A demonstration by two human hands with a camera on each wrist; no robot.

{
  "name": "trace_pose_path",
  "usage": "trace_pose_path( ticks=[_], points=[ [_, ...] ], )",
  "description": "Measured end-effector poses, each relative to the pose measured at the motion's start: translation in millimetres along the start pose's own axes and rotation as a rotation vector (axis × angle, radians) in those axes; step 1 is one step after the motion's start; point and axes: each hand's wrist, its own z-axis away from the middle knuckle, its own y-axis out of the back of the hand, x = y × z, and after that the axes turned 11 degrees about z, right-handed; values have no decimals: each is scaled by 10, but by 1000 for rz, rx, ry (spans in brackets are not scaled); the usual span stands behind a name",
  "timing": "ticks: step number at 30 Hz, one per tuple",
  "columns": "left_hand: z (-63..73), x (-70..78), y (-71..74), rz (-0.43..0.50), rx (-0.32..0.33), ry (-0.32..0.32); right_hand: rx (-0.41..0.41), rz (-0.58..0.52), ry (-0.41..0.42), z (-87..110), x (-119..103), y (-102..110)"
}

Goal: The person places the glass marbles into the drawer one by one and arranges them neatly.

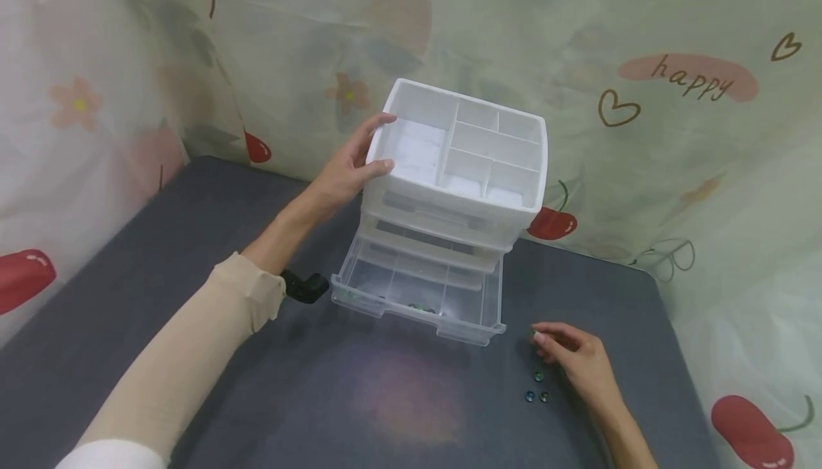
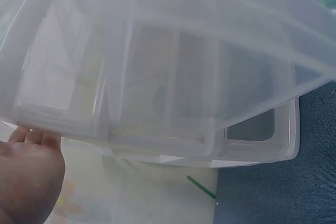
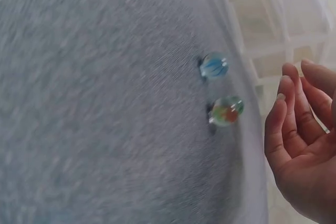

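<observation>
A white plastic drawer unit (image 1: 456,201) has a divided top tray and a clear drawer (image 1: 417,315) pulled out at the front. Several marbles (image 1: 420,308) lie inside that drawer. My left hand (image 1: 349,165) grips the unit's upper left side, thumb and fingers at the rim; part of it shows in the left wrist view. Right of the drawer, above the table, my right hand (image 1: 578,362) pinches a small greenish marble (image 1: 534,330), mostly hidden by the fingertips. Three marbles (image 1: 538,377) lie near it; a blue one (image 3: 214,65) and an orange-green one (image 3: 227,111) show in the right wrist view.
The dark grey table (image 1: 270,397) ends against a patterned cloth (image 1: 693,162) behind and at the sides. A black piece (image 1: 305,288) sticks out beside the left forearm, close to the open drawer's left corner.
</observation>
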Motion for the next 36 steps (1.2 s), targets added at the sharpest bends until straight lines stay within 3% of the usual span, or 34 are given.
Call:
trace_pose_path(
  ticks=[14,20,27,36],
  points=[
    [6,26,7,-12,9,-3,31,-50,-19,0,-435,78],
    [12,39,16,-20,9,3,-21,-66,3,-22,-618,79],
    [10,41,22,-5,3,-13,-87,-118,86,-52,-844,79],
    [12,10,0,4,11,-15,-134,-127,114,-102,-1016,69]
  ],
)
